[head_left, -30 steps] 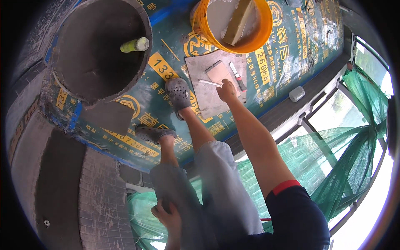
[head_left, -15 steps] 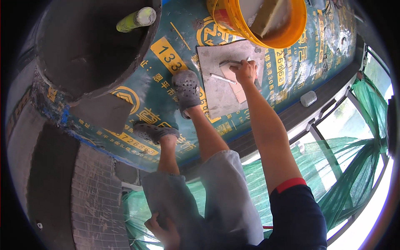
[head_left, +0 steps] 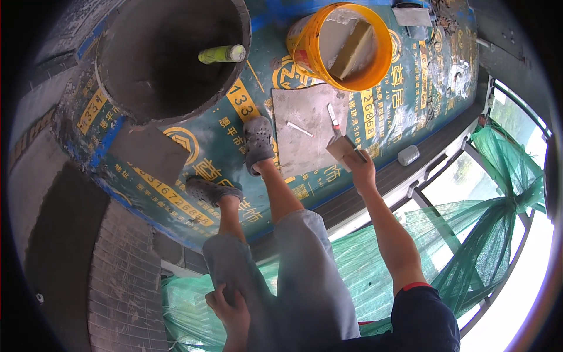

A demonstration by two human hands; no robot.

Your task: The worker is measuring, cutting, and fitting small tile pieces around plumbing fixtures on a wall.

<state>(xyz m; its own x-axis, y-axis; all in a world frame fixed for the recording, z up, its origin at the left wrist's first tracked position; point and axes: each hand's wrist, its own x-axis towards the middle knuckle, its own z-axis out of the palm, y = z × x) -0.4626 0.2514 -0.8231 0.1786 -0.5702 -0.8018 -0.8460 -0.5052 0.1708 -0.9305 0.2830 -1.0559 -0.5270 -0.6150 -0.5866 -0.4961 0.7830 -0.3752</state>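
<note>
My right hand (head_left: 362,167) is closed round a flat rectangular trowel-like tool (head_left: 340,148), with a grey-brown plate and a dark edge by the fingers. It is held at the near right corner of a grey square sheet (head_left: 293,151). On that sheet lie a utility knife (head_left: 333,115) with a red part and a slim white pen-like stick (head_left: 300,129). My left hand (head_left: 233,314) rests against my left thigh, fingers loosely apart, with nothing visible in it.
A yellow bucket (head_left: 383,58) of cloudy water holds a yellowish block (head_left: 352,51). Left of it stands a large dark tub (head_left: 111,70) with a yellow-green cylinder (head_left: 221,54) inside. A pale rounded object (head_left: 409,155) sits by the window ledge. Green netting (head_left: 410,240) hangs near the windows.
My right hand has drawn back toward me with the trowel-like tool, off the middle of the sheet. The utility knife now shows fully. The view has shifted; my left hand stays on the thigh.
</note>
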